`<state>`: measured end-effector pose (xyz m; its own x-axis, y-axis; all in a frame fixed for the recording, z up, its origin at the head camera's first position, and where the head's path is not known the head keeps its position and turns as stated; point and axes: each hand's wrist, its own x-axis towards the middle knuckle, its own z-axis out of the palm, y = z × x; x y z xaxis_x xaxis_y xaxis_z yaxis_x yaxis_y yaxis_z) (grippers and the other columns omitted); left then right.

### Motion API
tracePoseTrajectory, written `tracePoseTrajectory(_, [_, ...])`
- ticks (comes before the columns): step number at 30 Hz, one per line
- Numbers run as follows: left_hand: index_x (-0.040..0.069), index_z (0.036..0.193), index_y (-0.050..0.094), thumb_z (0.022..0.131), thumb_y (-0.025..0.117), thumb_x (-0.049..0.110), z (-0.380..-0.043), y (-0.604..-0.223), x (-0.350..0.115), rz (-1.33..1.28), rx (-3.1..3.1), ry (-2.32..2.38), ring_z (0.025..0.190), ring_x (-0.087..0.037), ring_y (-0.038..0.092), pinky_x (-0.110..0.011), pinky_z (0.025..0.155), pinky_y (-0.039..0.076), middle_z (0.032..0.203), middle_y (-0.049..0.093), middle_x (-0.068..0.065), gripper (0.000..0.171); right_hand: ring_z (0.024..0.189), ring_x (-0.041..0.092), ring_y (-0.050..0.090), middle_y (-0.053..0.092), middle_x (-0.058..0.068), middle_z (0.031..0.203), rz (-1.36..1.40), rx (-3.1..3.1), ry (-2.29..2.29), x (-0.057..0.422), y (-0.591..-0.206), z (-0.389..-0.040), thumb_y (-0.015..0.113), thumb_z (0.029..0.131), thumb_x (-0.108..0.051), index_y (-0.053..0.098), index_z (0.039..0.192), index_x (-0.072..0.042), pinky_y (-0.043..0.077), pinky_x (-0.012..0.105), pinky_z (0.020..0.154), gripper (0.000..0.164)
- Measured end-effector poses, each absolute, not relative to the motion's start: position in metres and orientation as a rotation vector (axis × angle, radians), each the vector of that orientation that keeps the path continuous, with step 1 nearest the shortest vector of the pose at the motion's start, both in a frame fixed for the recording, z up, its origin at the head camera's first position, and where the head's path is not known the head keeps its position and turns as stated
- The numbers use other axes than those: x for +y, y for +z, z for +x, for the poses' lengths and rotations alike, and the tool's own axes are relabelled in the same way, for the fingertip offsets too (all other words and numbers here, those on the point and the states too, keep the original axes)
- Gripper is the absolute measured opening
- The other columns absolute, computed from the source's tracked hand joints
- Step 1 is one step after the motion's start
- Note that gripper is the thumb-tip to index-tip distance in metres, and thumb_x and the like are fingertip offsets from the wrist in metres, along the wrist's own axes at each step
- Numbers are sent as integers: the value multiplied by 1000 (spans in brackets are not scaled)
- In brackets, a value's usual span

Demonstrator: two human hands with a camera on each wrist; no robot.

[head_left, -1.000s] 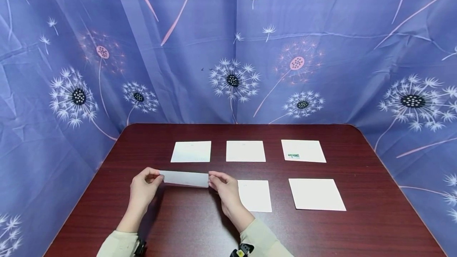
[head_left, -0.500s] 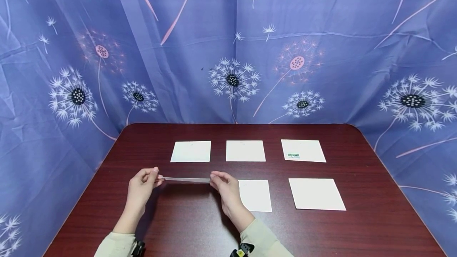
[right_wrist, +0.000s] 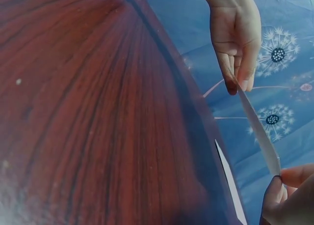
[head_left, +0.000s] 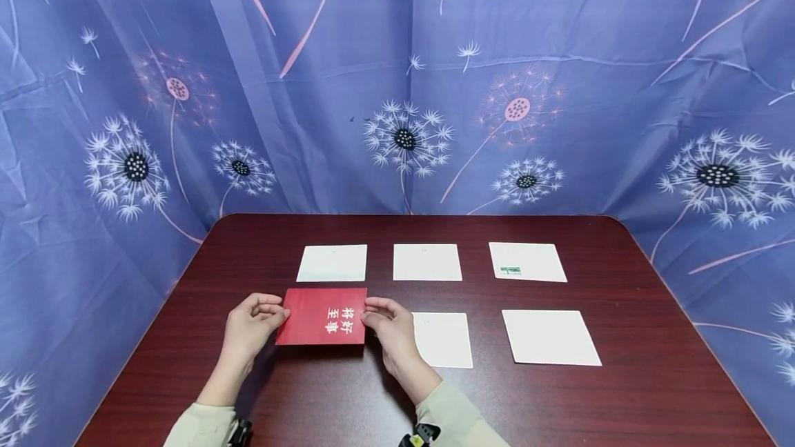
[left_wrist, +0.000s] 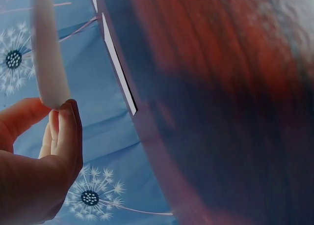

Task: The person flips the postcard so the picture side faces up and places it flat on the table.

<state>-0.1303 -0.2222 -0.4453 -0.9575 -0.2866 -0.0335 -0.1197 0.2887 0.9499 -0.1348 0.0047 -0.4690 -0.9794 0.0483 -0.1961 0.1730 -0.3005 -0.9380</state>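
So there's a red rectangular card with white Chinese characters point(head_left: 306, 316) up in the air, a bit above the dark reddish wood-look table point(head_left: 323, 392). The red side faces up toward the head camera, and the writing looks turned sideways to the wearer. From both wrist cams you mostly get its pale side and edge.

Grip-wise: left hand point(head_left: 245, 330) has it at 9 o'clock, right hand point(head_left: 394, 336) at 3 o'clock, both in a narrow thumb-and-finger pinch on the short edges. My guess is that holding only the ends keeps the thing flat and leaves the print uncovered. Makes sense for something that thin, since a one-sided hold would probably let it droop.

Going round the clock from the red card: a plain white rectangular card point(head_left: 332, 264) lies at 12, a second white card point(head_left: 427, 263) at about 2, and a third with a small green picture in its corner point(head_left: 528, 254) between 2 and 3. Just past 3 there's a fourth white card point(head_left: 444, 340), partly hidden by the right hand, and further out the same way a fifth white card point(head_left: 553, 338). They're lying apart in two rough rows, I'd say so each can be picked up without bumping its neighbour.
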Motion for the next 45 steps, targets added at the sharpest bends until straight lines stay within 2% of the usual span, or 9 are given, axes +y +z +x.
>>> tracePoseTrajectory(7, [-11, 114, 60, 79, 70, -9, -131, -445, -219, 334, -2470, -1678, 73, -1, 64, -13, 63, 50, 102, 64, -23, 36, 80, 12, 62, 65, 12, 92, 272, 1822, -2456, 5, -470, -134, 62, 76, 14, 62, 112, 13, 51, 19, 69, 35])
tracePoseTrajectory(15, [-11, 115, 63, 78, 72, -6, -132, -448, -220, 311, -2563, -1579, 68, 1, 58, -13, 60, 48, 91, 66, -18, 38, 72, 8, 58, 64, 9, 86, 220, 1882, -2386, 8, -466, -132, 63, 78, 12, 62, 118, 10, 52, 23, 68, 40])
tracePoseTrajectory(20, [-11, 117, 62, 79, 70, -5, -133, -450, -221, 339, -2580, -1640, 64, -2, 58, -20, 55, 52, 92, 65, -18, 39, 66, 9, 59, 61, 4, 78, 154, 1943, -2294, 11, -465, -131, 63, 78, 11, 60, 122, 7, 54, 23, 65, 44])
tracePoseTrajectory(27, [-9, 117, 60, 78, 71, -6, -135, -451, -222, 348, -2616, -1670, 63, -9, 60, -28, 52, 55, 94, 62, -19, 40, 58, 8, 57, 58, 2, 76, 108, 2050, -2146, 13, -467, -130, 63, 74, 11, 57, 125, 3, 40, 21, 45, 52])
tracePoseTrajectory(30, [-10, 116, 60, 77, 72, -6, -136, -451, -223, 321, -2650, -1640, 62, -12, 59, -27, 52, 55, 93, 61, -20, 42, 57, 11, 59, 58, 3, 74, 77, 2079, -2097, 14, -468, -129, 63, 72, 12, 55, 127, 4, 42, 23, 44, 56])
tracePoseTrajectory(33, [-10, 115, 60, 75, 74, -5, -137, -452, -223, 298, -2703, -1577, 60, -12, 58, -25, 52, 53, 92, 62, -19, 43, 57, 14, 62, 59, 6, 73, 23, 2109, -2069, 13, -469, -128, 64, 71, 14, 53, 126, 7, 52, 28, 50, 57])
tracePoseTrajectory(36, [-9, 114, 61, 73, 77, -2, -139, -452, -224, 261, -2778, -1451, 64, -14, 57, -24, 57, 50, 90, 64, -16, 45, 56, 14, 62, 59, 7, 72, -7, 2131, -2044, 13, -470, -127, 66, 70, 15, 52, 126, 8, 56, 33, 55, 58])
tracePoseTrajectory(41, [-8, 112, 63, 69, 81, 5, -141, -454, -224, 172, -2878, -1227, 78, -23, 56, -33, 71, 43, 85, 66, -11, 49, 53, 12, 60, 56, 5, 69, 24, 2138, -2008, 10, -470, -127, 66, 68, 17, 52, 125, 7, 55, 32, 51, 59])
tracePoseTrajectory(45, [-7, 112, 63, 68, 81, 6, -142, -456, -223, 160, -2905, -1188, 80, -25, 56, -35, 74, 42, 84, 66, -8, 49, 53, 12, 58, 53, 4, 68, 40, 2120, -2002, 9, -471, -128, 64, 67, 20, 51, 126, 9, 56, 31, 53, 62])
